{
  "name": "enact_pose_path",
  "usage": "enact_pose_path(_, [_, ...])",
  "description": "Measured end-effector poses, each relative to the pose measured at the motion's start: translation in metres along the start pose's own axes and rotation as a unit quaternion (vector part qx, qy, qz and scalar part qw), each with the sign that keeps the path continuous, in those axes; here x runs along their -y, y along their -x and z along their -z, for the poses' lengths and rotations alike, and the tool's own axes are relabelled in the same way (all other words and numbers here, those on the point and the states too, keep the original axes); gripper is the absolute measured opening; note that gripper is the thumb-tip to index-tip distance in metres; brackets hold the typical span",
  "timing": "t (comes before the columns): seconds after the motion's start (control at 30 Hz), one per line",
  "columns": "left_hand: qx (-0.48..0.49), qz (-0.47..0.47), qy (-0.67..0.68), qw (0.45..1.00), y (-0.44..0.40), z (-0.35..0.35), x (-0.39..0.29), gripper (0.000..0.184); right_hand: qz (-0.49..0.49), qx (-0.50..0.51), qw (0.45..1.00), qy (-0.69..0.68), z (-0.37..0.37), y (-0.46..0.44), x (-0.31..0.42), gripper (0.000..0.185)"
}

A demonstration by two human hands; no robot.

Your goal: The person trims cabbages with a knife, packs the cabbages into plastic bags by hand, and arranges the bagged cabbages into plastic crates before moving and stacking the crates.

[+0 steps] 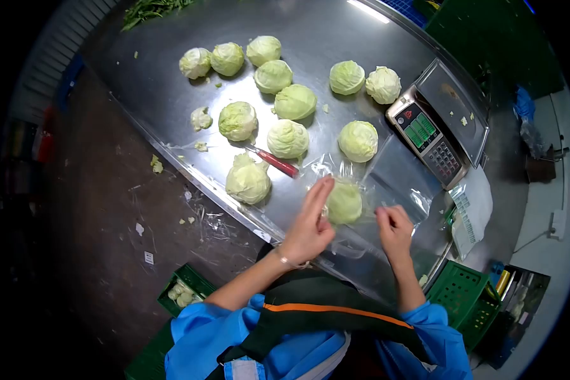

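Note:
One cabbage (344, 203) lies in a clear plastic bag on the metal table, between my two hands. On its left, my left hand (310, 225) has its fingers stretched out, with the fingertips at the bag's edge. My right hand (394, 228) is to the right of the cabbage with its fingers curled together; whether they pinch the clear film is too small to tell. A knife with a red handle (278, 163) rests beyond my left hand, near a loose cabbage (287, 139). Flat clear bags (402, 177) lie to the right of the wrapped cabbage.
Several more cabbages (295, 102) are spread over the metal table (152, 82). A scale (427, 136) stands at the right, with a label sheet (465, 218) nearby. Green crates (456, 288) sit below the table's edge. Leafy greens (149, 9) lie at the far left.

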State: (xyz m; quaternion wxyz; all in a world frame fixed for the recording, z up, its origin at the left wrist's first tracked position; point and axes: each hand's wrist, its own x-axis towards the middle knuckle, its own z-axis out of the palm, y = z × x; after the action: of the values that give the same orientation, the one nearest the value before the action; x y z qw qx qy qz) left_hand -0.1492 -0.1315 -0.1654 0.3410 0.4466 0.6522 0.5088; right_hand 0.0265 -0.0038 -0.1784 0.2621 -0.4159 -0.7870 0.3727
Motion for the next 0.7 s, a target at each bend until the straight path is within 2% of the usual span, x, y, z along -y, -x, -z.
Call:
enact_pose_path(0.07, [-0.011, -0.029, -0.035, 0.999, -0.004, 0.021, -0.001, 0.078, -0.081, -0.05, 0.992, -0.084, 0.013, 0.005, 0.011, 0.017])
enact_pose_path(0.17, [0.105, 0.029, 0.007, 0.994, -0.029, 0.056, -0.021, 0.078, -0.158, 0.006, 0.957, -0.242, 0.039, -0.008, 0.002, 0.019])
enact_pose_path(0.2, [0.119, 0.024, 0.028, 0.992, -0.034, 0.061, -0.029, 0.079, -0.124, 0.02, 0.958, -0.258, 0.049, -0.015, -0.003, 0.027])
enact_pose_path(0.27, [0.145, 0.022, 0.053, 0.988, -0.039, 0.057, -0.034, 0.08, -0.124, -0.019, 0.894, -0.431, 0.057, -0.056, -0.03, 0.035])
enact_pose_path(0.3, [0.158, 0.021, 0.053, 0.986, -0.042, 0.054, -0.036, 0.081, -0.187, -0.011, 0.937, -0.294, 0.048, -0.089, -0.031, 0.035])
enact_pose_path(0.33, [0.17, 0.017, 0.049, 0.984, -0.045, 0.05, -0.04, 0.081, -0.159, 0.001, 0.973, -0.168, 0.02, -0.118, -0.022, 0.04])
enact_pose_path(0.37, [0.175, 0.019, 0.044, 0.983, -0.047, 0.046, -0.044, 0.082, -0.067, 0.065, 0.992, -0.082, -0.006, -0.143, -0.032, 0.055])
enact_pose_path(0.4, [0.18, 0.021, 0.036, 0.983, -0.047, 0.04, -0.048, 0.082, 0.034, 0.066, 0.992, 0.1, -0.042, -0.165, -0.06, 0.078])
enact_pose_path(0.47, [0.191, 0.023, 0.009, 0.981, -0.045, 0.032, -0.055, 0.082, 0.065, 0.075, 0.939, 0.33, -0.09, -0.161, -0.064, 0.088])
enact_pose_path(0.5, [0.184, -0.002, -0.012, 0.983, -0.044, 0.028, -0.055, 0.082, 0.021, 0.116, 0.949, 0.292, -0.084, -0.167, -0.06, 0.089])
enact_pose_path(0.57, [0.191, 0.015, -0.01, 0.981, -0.041, 0.021, -0.058, 0.083, -0.057, 0.21, 0.951, 0.219, -0.068, -0.178, -0.055, 0.09])
enact_pose_path(0.6, [0.193, 0.022, -0.019, 0.981, -0.038, 0.019, -0.06, 0.083, -0.037, 0.159, 0.978, 0.133, -0.063, -0.182, -0.088, 0.085])
enact_pose_path(0.63, [0.195, 0.029, -0.027, 0.98, -0.036, 0.018, -0.062, 0.083, -0.111, 0.143, 0.983, 0.007, -0.043, -0.182, -0.096, 0.083])
enact_pose_path(0.67, [0.194, 0.031, -0.033, 0.98, -0.036, 0.015, -0.063, 0.083, -0.216, 0.11, 0.948, -0.206, -0.005, -0.163, -0.071, 0.08])
enact_pose_path(0.7, [0.195, 0.031, -0.016, 0.98, -0.037, 0.011, -0.061, 0.084, -0.218, 0.089, 0.885, -0.401, 0.034, -0.138, -0.042, 0.085])
